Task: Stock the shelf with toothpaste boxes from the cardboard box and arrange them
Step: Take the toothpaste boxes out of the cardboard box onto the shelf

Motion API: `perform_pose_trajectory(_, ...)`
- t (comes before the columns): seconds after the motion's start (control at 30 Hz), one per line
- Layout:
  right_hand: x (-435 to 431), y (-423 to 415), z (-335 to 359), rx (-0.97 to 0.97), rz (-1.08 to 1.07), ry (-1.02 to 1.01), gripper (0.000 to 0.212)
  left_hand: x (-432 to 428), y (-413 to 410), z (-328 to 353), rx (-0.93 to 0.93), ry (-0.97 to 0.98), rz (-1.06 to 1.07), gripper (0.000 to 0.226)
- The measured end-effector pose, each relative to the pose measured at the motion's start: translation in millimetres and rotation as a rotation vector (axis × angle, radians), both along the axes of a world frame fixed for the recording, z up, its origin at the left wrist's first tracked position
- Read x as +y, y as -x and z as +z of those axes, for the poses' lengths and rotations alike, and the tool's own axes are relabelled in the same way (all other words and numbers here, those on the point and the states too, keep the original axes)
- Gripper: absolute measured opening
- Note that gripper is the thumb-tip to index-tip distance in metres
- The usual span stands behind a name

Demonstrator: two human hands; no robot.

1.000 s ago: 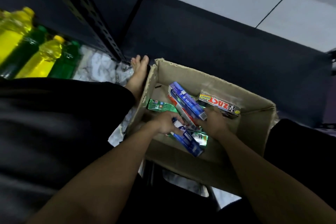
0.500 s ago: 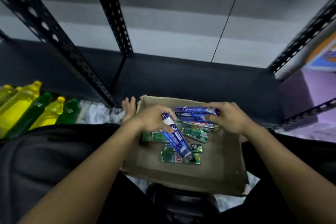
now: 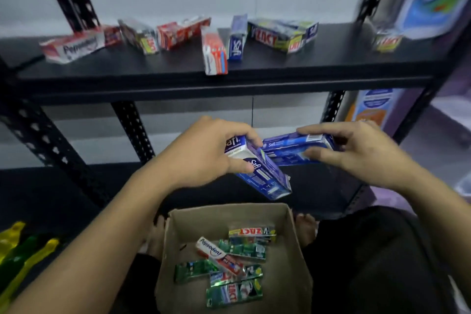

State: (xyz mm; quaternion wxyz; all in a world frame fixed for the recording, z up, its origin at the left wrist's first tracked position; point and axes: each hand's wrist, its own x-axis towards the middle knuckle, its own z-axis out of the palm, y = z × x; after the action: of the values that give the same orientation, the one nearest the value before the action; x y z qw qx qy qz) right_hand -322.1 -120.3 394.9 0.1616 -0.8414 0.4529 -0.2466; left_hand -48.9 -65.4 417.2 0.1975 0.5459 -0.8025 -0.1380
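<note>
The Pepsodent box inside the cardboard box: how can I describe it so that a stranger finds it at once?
Start at the open cardboard box at the bottom of the view. Near its middle one slim box lies diagonally among green boxes. This Pepsodent box is the only one with a white face and red end; its neighbours are mostly green.

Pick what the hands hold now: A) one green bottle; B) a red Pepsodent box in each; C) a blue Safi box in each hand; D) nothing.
C: the left hand grips a blue Safi box, the right hand a second Safi box, above the cardboard box.
</note>
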Motion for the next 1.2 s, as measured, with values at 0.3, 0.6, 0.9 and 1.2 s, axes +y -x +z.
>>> perform_pose_trajectory(0.3, 18.4, 47.4, 70.7, -0.252, -0.142, 0.215, 0.035, 18.1, 30.0, 76.7, 0.039, 0.463, -0.132, 0.036)
perform_pose_trajectory(0.6, -7.7, 75.7, 95.2, -0.644, -0.327, 0.277, 0.031, 11.3, 42.6, 112.6, 0.016, 0.748, -0.127, 0.035)
perform_pose_trajectory(0.9, -63.1, 44.4, 69.5, -0.382, -0.560, 0.232, 0.045, -26.0, 53.3, 94.7, -0.149, 0.883, -0.036, 0.044)
perform_pose_trajectory(1.2, -130.0, 37.0, 54.4, 0.101, -0.611, 0.352, 0.047, -60.9, 46.2, 76.0, -0.187, 0.923, -0.002, 0.048)
